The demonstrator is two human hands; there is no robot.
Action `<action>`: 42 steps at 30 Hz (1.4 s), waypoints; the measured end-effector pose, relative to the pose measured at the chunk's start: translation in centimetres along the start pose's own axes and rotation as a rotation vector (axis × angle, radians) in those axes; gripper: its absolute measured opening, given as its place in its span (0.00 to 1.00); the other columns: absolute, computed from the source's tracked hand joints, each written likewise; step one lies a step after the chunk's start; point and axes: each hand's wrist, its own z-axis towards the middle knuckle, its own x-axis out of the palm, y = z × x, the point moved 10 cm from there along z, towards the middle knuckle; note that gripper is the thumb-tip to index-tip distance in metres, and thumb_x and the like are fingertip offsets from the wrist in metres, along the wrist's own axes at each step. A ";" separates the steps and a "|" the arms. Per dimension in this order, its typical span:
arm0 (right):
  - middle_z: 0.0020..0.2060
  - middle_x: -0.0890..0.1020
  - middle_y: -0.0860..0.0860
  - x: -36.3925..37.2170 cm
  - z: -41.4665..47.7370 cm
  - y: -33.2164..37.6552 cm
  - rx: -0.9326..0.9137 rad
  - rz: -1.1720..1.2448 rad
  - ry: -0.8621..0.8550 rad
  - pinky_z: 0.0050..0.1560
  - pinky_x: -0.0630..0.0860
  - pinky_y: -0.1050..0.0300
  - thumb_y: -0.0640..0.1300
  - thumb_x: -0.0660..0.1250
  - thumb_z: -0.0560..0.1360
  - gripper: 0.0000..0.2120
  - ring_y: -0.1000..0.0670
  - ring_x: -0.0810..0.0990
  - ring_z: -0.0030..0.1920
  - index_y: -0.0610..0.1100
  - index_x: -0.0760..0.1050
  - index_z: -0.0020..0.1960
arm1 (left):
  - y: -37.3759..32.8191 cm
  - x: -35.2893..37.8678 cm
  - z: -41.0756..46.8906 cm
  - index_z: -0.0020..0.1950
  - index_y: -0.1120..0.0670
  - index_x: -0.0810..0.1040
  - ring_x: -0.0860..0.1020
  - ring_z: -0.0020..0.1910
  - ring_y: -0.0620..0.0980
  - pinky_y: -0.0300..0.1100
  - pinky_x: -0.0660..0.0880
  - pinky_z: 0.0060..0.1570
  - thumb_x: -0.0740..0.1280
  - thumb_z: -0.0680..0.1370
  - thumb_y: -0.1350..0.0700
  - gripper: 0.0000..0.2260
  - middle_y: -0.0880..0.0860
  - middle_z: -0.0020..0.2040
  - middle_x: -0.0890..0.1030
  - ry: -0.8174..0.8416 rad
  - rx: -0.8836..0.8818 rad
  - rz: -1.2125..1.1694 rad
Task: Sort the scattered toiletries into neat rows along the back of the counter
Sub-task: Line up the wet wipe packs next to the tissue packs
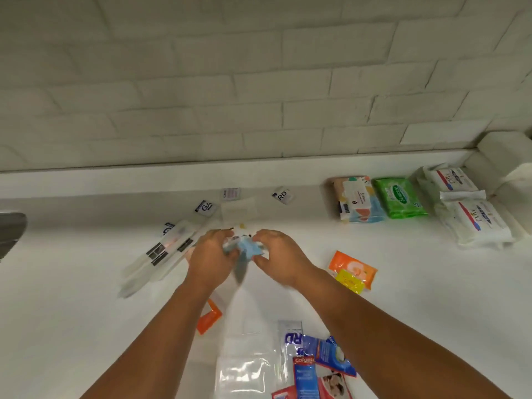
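Note:
My left hand [211, 259] and my right hand [280, 256] meet over the middle of the white counter [72, 298], both gripping a small light-blue packet [247, 247], which is blurred. Along the back right lie a pastel wipes pack [358, 198], a green wipes pack [400, 197] and two white wipes packs [449, 180] [475, 223]. Small white sachets [283, 194] [206, 208] lie near the back ledge. Clear-wrapped long items [161, 254] lie left of my hands. An orange and yellow packet [352, 272] lies to the right.
Near the front edge lie a clear plastic bag [247, 367], toothpaste sachets [306, 375], a blue packet [331, 352] and an orange sachet [208, 318]. A white brick wall [259, 82] rises behind the ledge. A metal edge [11, 231] shows at far left.

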 end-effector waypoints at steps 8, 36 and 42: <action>0.74 0.64 0.49 4.1 1.7 0.6 0.082 -0.228 0.182 0.71 0.63 0.55 0.50 0.72 0.73 0.32 0.46 0.63 0.73 0.49 0.66 0.74 | 4.9 1.8 -0.8 0.70 0.51 0.70 0.71 0.63 0.54 0.50 0.70 0.65 0.72 0.61 0.31 0.43 0.52 0.62 0.73 0.256 0.058 0.241; 0.72 0.65 0.53 -1.5 -0.4 -0.4 0.190 0.376 -0.207 0.39 0.68 0.79 0.39 0.72 0.73 0.41 0.54 0.76 0.51 0.50 0.53 0.78 | -0.6 -2.6 -1.3 0.57 0.54 0.81 0.77 0.34 0.53 0.46 0.75 0.33 0.57 0.84 0.50 0.14 0.53 0.36 0.80 -0.051 0.094 0.044; 0.62 0.79 0.48 -1.3 -2.2 -4.4 0.411 0.719 -0.152 0.57 0.79 0.49 0.51 0.69 0.77 0.29 0.47 0.81 0.56 0.42 0.64 0.73 | -3.5 -1.1 -1.4 0.47 0.54 0.82 0.80 0.37 0.49 0.42 0.76 0.39 0.60 0.84 0.50 0.13 0.52 0.40 0.84 -0.023 -0.210 -0.717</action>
